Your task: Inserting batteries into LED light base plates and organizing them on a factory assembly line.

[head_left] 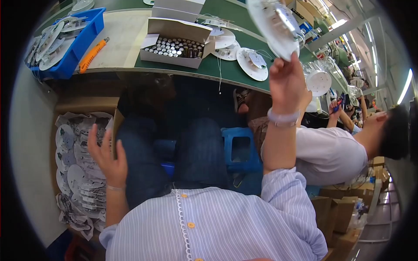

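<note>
My right hand (287,85) is raised over the bench at the upper right. Its fingers and thumb pinch the lower edge of a round white disc (271,27) with a part mounted on its face. Below and left of that disc, another white disc (251,67) with a square part and thin wires lies on the green bench. At the left, my left hand (109,161) hangs with fingers spread and holds nothing. It is beside an open cardboard box (87,104) filled with stacked white discs (77,178) and paper sheets.
An open carton (170,61) of small cylindrical batteries (172,46) stands on the green bench (191,75). Left of it lie an orange utility knife (94,54) and a blue bin (83,47) of discs. A blue stool (239,164) and a co-worker (326,152) are at right.
</note>
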A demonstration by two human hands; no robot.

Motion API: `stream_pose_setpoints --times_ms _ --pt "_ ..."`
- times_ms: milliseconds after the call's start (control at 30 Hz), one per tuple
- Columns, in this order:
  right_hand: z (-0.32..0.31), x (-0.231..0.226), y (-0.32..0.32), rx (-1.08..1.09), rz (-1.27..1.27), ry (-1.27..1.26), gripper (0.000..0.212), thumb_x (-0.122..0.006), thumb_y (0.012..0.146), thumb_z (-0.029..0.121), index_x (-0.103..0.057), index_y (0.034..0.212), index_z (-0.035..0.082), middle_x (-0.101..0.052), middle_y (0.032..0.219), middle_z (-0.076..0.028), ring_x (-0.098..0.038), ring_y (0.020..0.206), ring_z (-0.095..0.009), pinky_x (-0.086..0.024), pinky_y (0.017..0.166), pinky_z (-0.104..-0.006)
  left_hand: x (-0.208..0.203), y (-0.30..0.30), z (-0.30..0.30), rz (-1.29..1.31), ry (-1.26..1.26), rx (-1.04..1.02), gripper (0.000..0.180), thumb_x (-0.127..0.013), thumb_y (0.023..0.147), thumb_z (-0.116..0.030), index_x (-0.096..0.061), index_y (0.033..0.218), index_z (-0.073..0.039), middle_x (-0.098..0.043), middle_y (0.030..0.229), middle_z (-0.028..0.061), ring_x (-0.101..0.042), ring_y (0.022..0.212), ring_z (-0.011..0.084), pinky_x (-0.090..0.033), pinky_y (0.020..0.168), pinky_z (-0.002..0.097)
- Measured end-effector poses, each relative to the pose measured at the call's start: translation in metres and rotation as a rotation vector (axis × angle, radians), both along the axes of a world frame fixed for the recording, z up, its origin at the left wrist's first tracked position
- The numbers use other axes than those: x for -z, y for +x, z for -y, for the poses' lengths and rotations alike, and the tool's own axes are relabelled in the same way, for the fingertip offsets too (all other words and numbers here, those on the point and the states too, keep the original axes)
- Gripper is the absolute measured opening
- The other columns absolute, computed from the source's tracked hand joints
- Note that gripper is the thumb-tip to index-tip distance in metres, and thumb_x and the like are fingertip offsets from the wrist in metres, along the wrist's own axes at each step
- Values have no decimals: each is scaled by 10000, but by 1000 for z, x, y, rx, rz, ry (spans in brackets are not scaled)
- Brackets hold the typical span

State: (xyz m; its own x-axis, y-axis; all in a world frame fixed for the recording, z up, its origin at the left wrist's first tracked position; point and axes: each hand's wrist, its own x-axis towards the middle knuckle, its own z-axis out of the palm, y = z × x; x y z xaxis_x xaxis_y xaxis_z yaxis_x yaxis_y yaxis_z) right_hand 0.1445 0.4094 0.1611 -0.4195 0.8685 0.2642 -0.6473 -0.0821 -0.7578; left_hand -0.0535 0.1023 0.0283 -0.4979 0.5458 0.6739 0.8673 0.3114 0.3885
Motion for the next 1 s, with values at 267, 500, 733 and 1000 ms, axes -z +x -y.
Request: stream_pose_setpoints --times_ms 267,500,733,1000 --pt "-128 57 -26 197 82 -295 156 -414 853 185 -473 885 45 -537 710 -58 -522 623 -145 -454 545 -269 140 -65 131 353 -636 -336 534 -455 572 65 -433 1096 -36 -352 1190 197 -303 1111 368 -244 940 416" --pt "-162 87 -37 265 346 -445 197 -379 861 174 -448 975 28 -563 777 -109 -509 619 -155 -455 562 -285 170 -45 180 865 -985 -95 486 -573 571 -11 -483 1047 -37 -450 1094 196 -422 1021 348 -350 869 393" --pt "-163 72 -31 -56 704 -450 293 -289 890 262 -414 1043 46 -578 922 -90 -516 573 -102 -424 457 -199 190 -32 182 847 -1203 -99 422 -639 591 -141 -532 998 -100 -486 979 173 -489 917 349 -414 790 385" --pt "-65 53 -68 -39 779 227 294 -441 833 301 -504 681 58 -515 576 -42 -344 374 -58 -248 342 -174 195 -29 173 851 -1126 -200 342 -488 709 -75 -445 1047 -107 -471 1001 171 -492 896 356 -416 720 425"
